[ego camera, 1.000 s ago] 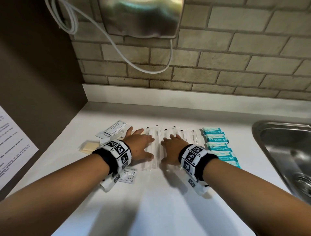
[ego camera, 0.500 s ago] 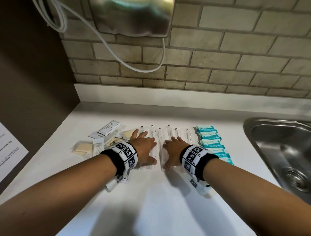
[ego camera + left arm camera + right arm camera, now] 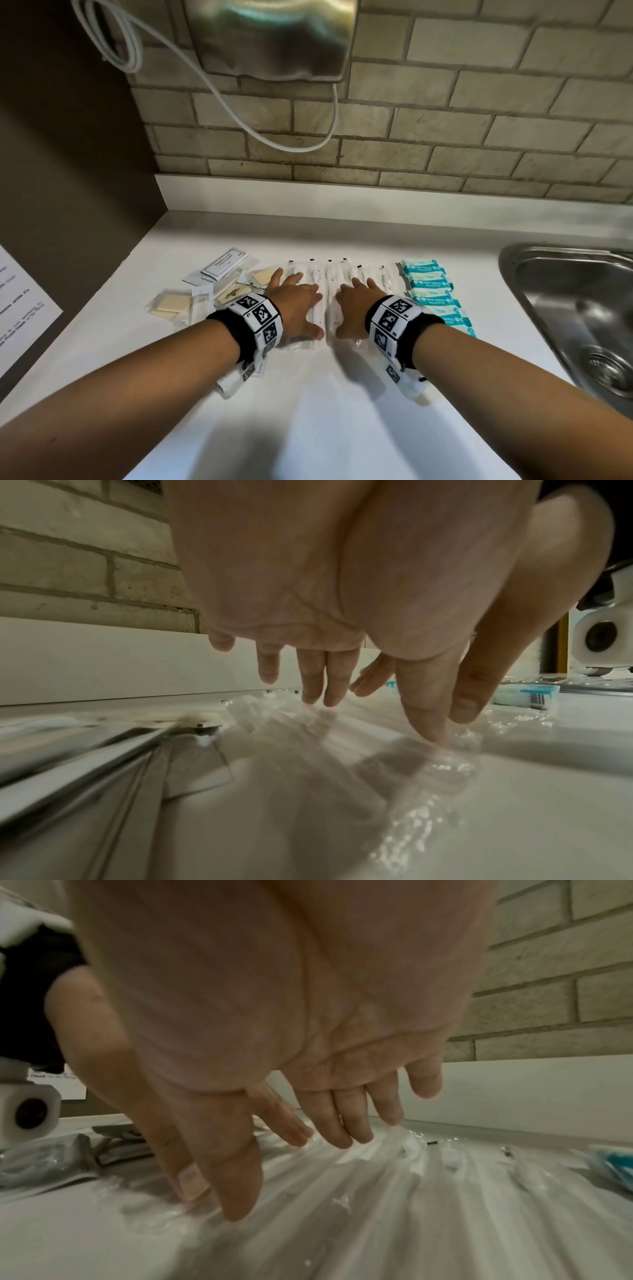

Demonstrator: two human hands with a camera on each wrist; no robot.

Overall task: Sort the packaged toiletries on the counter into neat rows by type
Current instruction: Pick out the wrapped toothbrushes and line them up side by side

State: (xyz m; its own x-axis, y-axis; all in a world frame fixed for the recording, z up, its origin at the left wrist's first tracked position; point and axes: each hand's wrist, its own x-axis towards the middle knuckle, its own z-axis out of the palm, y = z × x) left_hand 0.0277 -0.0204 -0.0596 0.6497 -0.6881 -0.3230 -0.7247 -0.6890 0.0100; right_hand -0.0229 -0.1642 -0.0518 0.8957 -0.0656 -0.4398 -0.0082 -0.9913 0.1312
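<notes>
At mid-table, your left hand [image 3: 297, 305] and right hand [image 3: 356, 305] stay flat, fingers straight, pressing the clear packs [image 3: 327, 291]. Since a second ago they have closed toward each other, squaring that row. Blue packs [image 3: 432, 294] lie aligned to its right; sachets [image 3: 224, 286] at left remain unsorted.

Glossy clear plastic wrappers [image 3: 322, 291] on a smooth white counter [image 3: 342, 428], brushed-metal sink [image 3: 565, 308].

Counted on the desk [image 3: 308, 428]: five teal packets [image 3: 432, 297] in one column; at least six clear-wrapped sticks [image 3: 329, 274], exact number hidden under hands. Two tan bars [image 3: 170, 304] plainly visible; one shampoo sachet [image 3: 224, 266].
</notes>
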